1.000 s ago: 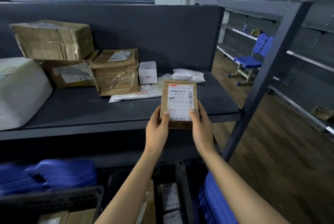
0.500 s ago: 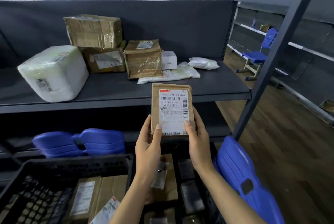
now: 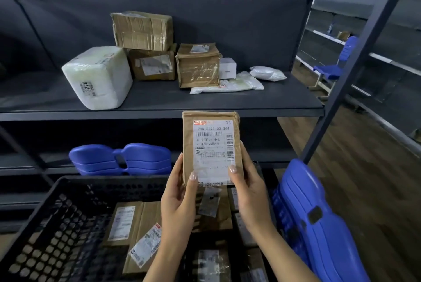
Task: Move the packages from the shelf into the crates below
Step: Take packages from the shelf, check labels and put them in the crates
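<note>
The left hand [image 3: 180,195] curls round the lower left edge of the brown package [image 3: 210,149], thumb pressed on its front. The right hand [image 3: 249,190] clasps the lower right edge, thumb on the white label. The package stands upright in the air, just below the shelf [image 3: 159,101] lip and over the black crates [image 3: 91,187]. Its paper wrap is creased, and the barcoded label faces the camera.

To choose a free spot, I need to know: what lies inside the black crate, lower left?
Brown cardboard parcels with white labels lie in the black crate. The left hand, holding the labelled package, and its forearm hide the crate's right part.
</note>
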Demonstrator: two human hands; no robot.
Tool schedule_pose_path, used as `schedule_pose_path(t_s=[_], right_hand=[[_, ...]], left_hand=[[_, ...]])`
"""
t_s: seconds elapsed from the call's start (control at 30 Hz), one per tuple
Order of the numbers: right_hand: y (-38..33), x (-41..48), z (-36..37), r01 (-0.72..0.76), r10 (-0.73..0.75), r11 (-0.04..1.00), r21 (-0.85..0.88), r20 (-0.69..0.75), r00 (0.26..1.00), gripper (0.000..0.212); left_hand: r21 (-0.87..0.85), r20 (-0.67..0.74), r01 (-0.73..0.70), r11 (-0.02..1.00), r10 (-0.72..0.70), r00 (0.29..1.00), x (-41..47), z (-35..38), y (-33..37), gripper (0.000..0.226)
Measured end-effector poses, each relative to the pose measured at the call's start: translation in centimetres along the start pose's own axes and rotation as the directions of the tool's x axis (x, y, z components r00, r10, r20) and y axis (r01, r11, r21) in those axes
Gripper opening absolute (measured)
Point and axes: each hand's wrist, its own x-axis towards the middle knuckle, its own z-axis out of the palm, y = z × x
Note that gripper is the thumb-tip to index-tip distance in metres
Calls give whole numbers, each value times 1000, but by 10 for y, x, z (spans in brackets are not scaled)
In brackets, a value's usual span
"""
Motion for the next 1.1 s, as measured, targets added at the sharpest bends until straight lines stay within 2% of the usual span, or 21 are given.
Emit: schedule_pose_path(t_s=[0.23, 0.4, 0.57, 0.67, 0.87, 1.1], right_hand=[[12, 2, -7, -57, 58, 997, -61, 14, 998, 54], [24, 7, -9, -101, 103, 979, -179, 3, 995, 43], [39, 6, -7, -236, 242, 958, -163, 18, 970, 48], [51, 3, -7, -306, 314, 934, -185, 11, 950, 41], [76, -6, -4, -384, 403, 882, -273, 15, 915, 30], [86, -8, 18, -343, 413, 851, -398, 101, 905, 48]], left_hand=[[8, -36, 29, 1000, -29, 999, -5, 4, -9, 60], [114, -40, 98, 989, -95, 995, -2, -3, -28, 55], [169, -101, 163, 972, -148, 984, -7, -5, -47, 56], [186, -120, 208, 960, -188, 975, -11, -7, -60, 44], [216, -166, 299, 929, -267, 949, -24, -15, -78, 43], [205, -254, 328, 922, -274, 928, -31, -33, -73, 35]])
